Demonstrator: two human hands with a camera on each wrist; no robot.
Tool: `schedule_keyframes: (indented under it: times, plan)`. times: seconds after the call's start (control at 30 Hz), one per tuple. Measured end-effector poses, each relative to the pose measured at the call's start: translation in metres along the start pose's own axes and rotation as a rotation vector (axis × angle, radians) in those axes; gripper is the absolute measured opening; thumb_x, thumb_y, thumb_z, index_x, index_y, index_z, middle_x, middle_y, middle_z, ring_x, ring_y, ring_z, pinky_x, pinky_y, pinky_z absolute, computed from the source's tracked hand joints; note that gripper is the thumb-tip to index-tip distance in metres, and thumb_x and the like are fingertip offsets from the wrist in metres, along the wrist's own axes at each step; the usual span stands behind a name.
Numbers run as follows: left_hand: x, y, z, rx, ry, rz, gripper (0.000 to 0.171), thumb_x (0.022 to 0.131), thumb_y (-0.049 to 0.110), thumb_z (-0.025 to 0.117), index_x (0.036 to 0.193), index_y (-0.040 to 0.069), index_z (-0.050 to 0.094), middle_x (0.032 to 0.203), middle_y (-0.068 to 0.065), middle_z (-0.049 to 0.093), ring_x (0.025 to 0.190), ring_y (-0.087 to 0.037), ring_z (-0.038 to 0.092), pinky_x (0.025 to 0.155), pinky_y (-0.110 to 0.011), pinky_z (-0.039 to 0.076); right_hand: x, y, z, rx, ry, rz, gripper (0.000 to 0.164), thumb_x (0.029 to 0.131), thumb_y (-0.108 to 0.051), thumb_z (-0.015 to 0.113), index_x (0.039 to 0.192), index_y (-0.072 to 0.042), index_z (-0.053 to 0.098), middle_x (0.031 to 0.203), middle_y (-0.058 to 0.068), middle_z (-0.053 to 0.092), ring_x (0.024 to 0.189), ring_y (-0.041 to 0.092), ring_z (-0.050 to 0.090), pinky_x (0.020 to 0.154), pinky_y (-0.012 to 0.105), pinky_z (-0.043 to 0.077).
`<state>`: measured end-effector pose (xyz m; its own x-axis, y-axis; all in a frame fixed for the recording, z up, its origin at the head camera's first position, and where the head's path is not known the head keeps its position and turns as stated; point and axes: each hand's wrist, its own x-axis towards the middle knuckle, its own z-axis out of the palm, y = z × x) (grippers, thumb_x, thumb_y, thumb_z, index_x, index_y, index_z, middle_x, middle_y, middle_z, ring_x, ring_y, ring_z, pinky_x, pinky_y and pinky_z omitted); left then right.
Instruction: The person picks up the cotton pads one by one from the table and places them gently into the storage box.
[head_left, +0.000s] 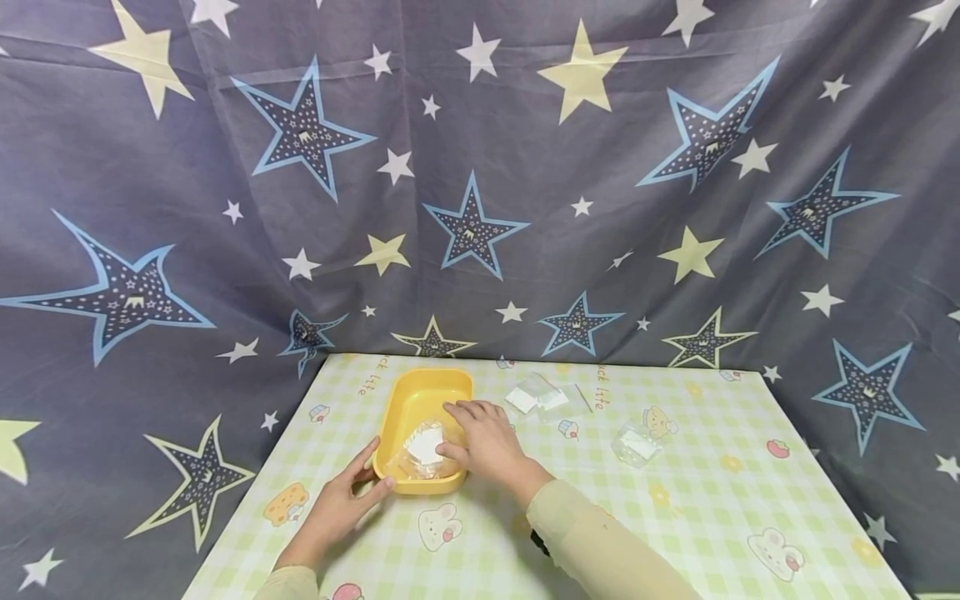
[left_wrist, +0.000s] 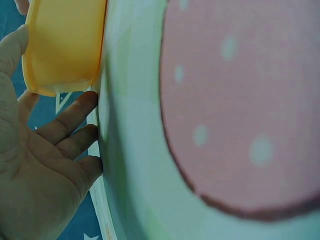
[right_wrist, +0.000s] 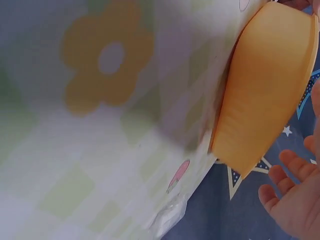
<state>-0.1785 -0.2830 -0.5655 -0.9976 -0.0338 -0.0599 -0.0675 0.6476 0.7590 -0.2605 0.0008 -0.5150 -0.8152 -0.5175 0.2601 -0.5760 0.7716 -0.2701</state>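
In the head view, a yellow plastic tray (head_left: 426, 487) with rounded corners stands on the left part of the table. A clear plastic packet with a white piece inside (head_left: 425, 444) lies in its near end. My left hand (head_left: 341, 508) holds the near left corner, thumb at the near rim and fingers along the left side; in the left wrist view the lower fingers spread loosely below the tray (left_wrist: 67, 47). Above the tray's right side hovers my right hand (head_left: 486, 437), fingers extended over the packet. The right wrist view shows those fingers (right_wrist: 295, 172) loose, beside the tray wall (right_wrist: 265, 85).
Clear packets with white contents (head_left: 536, 395) lie to the right of the tray, beside a thin reddish strip (head_left: 583, 397). Another packet (head_left: 636, 446) lies further right. A star-patterned curtain (head_left: 480, 183) hangs behind the checked tablecloth (head_left: 675, 517).
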Motion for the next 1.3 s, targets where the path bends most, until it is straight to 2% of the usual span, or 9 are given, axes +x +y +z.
schedule_keyframes:
  times: [0.23, 0.5, 0.67, 0.87, 1.1, 1.3]
  plan:
    - [-0.001, 0.002, -0.001, -0.001, 0.0, -0.009, 0.086, 0.098, 0.06, 0.071, 0.17, 0.04, 0.028, 0.148, -0.014, 0.068, 0.15, -0.043, 0.051, 0.127, -0.068, 0.033, -0.004, 0.014, -0.005, 0.022, 0.043, 0.009, 0.077, 0.099, -0.059, 0.069, 0.161, -0.019, 0.048, 0.158, 0.01, 0.058, 0.145, 0.033, 0.053, 0.125, 0.054, 0.04]
    - [-0.004, 0.006, -0.002, -0.002, -0.006, -0.01, 0.087, 0.098, 0.06, 0.071, 0.17, 0.039, 0.028, 0.148, -0.015, 0.068, 0.151, -0.043, 0.051, 0.127, -0.067, 0.034, -0.01, 0.033, -0.008, 0.046, 0.052, 0.051, 0.079, 0.098, -0.057, 0.071, 0.161, -0.016, 0.047, 0.159, 0.008, 0.057, 0.146, 0.034, 0.052, 0.126, 0.055, 0.039]
    - [-0.004, 0.003, -0.002, 0.0, -0.005, -0.011, 0.087, 0.098, 0.06, 0.071, 0.17, 0.038, 0.028, 0.148, -0.015, 0.067, 0.151, -0.043, 0.051, 0.126, -0.066, 0.035, -0.015, 0.045, -0.011, 0.096, 0.078, 0.076, 0.077, 0.098, -0.052, 0.075, 0.16, -0.015, 0.05, 0.157, 0.013, 0.058, 0.145, 0.038, 0.053, 0.125, 0.058, 0.038]
    - [-0.001, -0.002, -0.001, -0.006, 0.006, -0.005, 0.087, 0.098, 0.061, 0.071, 0.17, 0.04, 0.028, 0.148, -0.014, 0.068, 0.151, -0.043, 0.05, 0.127, -0.066, 0.034, -0.024, 0.064, -0.015, 0.097, 0.086, 0.115, 0.074, 0.098, -0.05, 0.074, 0.16, -0.016, 0.051, 0.156, 0.014, 0.058, 0.144, 0.039, 0.052, 0.124, 0.059, 0.038]
    - [-0.002, -0.002, -0.001, 0.0, 0.011, 0.001, 0.087, 0.097, 0.059, 0.072, 0.17, 0.038, 0.029, 0.147, -0.013, 0.069, 0.15, -0.042, 0.052, 0.127, -0.066, 0.033, -0.043, 0.102, -0.024, 0.059, 0.125, 0.157, 0.077, 0.095, -0.051, 0.078, 0.157, -0.015, 0.053, 0.154, 0.015, 0.06, 0.142, 0.042, 0.055, 0.12, 0.063, 0.041]
    - [-0.001, 0.0, -0.001, 0.001, 0.006, 0.01, 0.086, 0.098, 0.058, 0.073, 0.17, 0.039, 0.029, 0.147, -0.012, 0.069, 0.15, -0.043, 0.051, 0.127, -0.068, 0.031, -0.077, 0.151, -0.039, -0.003, 0.127, 0.234, 0.078, 0.096, -0.05, 0.077, 0.158, -0.011, 0.051, 0.155, 0.021, 0.059, 0.141, 0.048, 0.054, 0.12, 0.07, 0.039]
